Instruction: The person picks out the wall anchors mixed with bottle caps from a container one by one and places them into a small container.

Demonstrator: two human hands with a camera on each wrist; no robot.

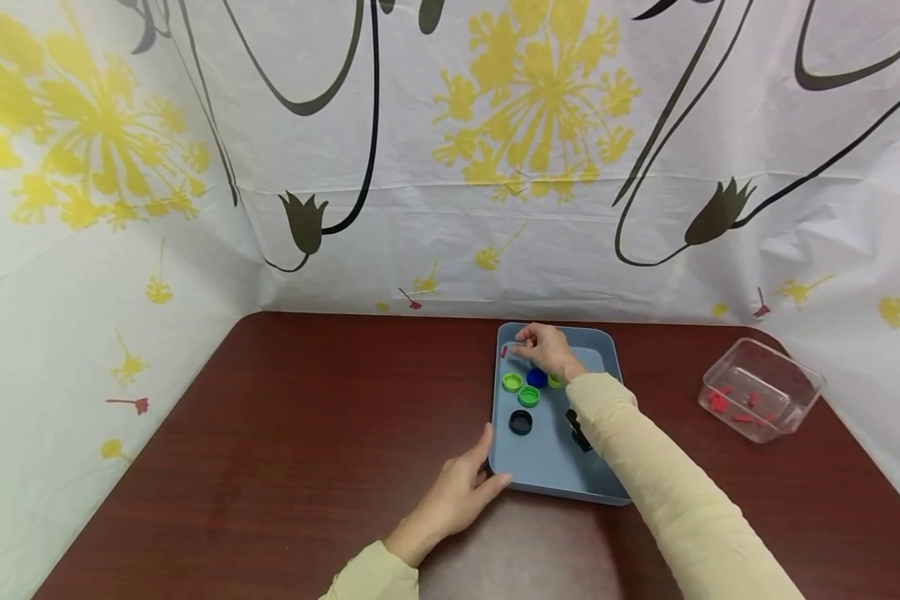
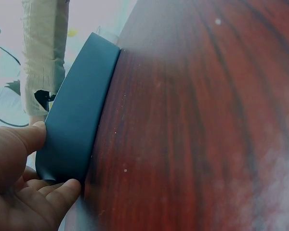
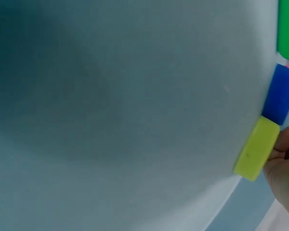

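Note:
A blue-grey tray (image 1: 547,467) lies on the table. My left hand (image 1: 453,496) holds its near left corner, thumb on one wall and fingers on the other; the left wrist view shows the tray's outer wall (image 2: 79,106) there. Over the tray's far part is my right hand (image 1: 546,348), fingers bent together; whether they pinch something cannot be seen. A small red piece (image 1: 504,352) is just left of its fingertips. Below the hand sit round caps: a blue cap (image 1: 537,378), a green cap (image 1: 528,397), a light green cap (image 1: 512,382) and a yellow-green cap (image 3: 257,148).
A black ring-like cap (image 1: 521,422) sits nearer in the tray. Partly under the right sleeve (image 1: 645,458) is a black object (image 1: 577,432) of unclear kind. To the right stands a clear plastic box (image 1: 787,379) with several small red pieces (image 1: 718,403). Patterned cloth (image 1: 390,275) hangs behind the table.

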